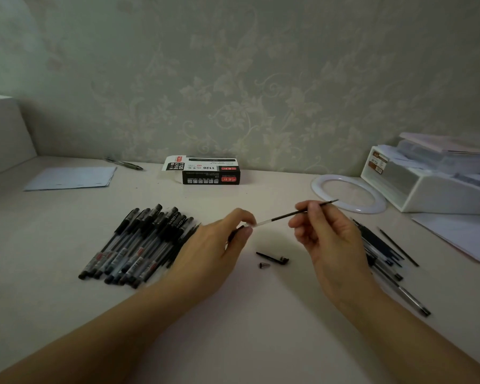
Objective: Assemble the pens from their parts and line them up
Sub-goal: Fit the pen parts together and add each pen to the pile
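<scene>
My right hand (323, 236) pinches a thin black ink refill (284, 216) that slants up to the right. My left hand (219, 245) grips a pen barrel (234, 234), mostly hidden by the fingers, at the refill's lower end. Between my hands, on the table, lie a black pen cap (272, 257) and a small metal tip (263, 265). A row of several assembled black pens (139, 242) lies to the left. A heap of loose pen parts (383, 250) lies to the right, partly behind my right hand.
A black-and-white pen box (209, 171) stands at the back centre. A white ring (348, 192) and a white organiser (432, 178) sit at the back right, papers (460, 236) beside them. A sheet (72, 177) and a pen (125, 163) lie back left.
</scene>
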{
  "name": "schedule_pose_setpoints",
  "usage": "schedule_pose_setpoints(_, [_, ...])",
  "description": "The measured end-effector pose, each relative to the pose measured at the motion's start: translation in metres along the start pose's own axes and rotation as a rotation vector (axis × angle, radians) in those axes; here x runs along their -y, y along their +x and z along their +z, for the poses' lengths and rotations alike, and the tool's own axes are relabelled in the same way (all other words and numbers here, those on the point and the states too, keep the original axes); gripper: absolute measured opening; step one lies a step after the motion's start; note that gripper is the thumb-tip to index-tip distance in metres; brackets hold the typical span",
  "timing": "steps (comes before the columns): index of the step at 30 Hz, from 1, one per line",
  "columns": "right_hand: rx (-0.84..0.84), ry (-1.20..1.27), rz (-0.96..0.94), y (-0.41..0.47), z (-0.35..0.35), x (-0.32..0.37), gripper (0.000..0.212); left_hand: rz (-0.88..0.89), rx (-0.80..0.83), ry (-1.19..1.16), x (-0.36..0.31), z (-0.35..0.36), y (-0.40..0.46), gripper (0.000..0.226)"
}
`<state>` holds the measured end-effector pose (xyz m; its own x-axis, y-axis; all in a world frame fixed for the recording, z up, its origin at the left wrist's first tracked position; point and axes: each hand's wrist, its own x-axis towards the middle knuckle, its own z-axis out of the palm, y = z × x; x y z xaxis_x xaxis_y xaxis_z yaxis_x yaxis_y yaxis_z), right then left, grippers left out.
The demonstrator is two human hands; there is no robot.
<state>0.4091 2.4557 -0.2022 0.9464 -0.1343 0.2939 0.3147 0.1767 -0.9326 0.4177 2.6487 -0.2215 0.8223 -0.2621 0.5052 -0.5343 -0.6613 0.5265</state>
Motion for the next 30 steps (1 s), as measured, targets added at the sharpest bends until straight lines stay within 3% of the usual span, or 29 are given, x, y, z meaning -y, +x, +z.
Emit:
schedule_pose_setpoints(13, [-0.025, 0.153, 0.127, 0.0043, -0.0022, -0.0056, 0.026, -0.045, -0.047, -0.226, -0.0025, -0.0007, -0.0012, 0.016])
schedule_pose_setpoints(18, [-0.035, 0.194, 0.163, 0.0068, -0.0037, -0.0067, 0.025, -0.033, 0.010, -0.268, -0.0053, -0.0023, -0.0023, 0.018])
schedule_pose_setpoints(30, [0.031, -0.014, 0.006, 0.0040, -0.0035, -0.0016, 0.026, -0.012, -0.005, -0.198, 0.0029, 0.0017, -0.0017, 0.019])
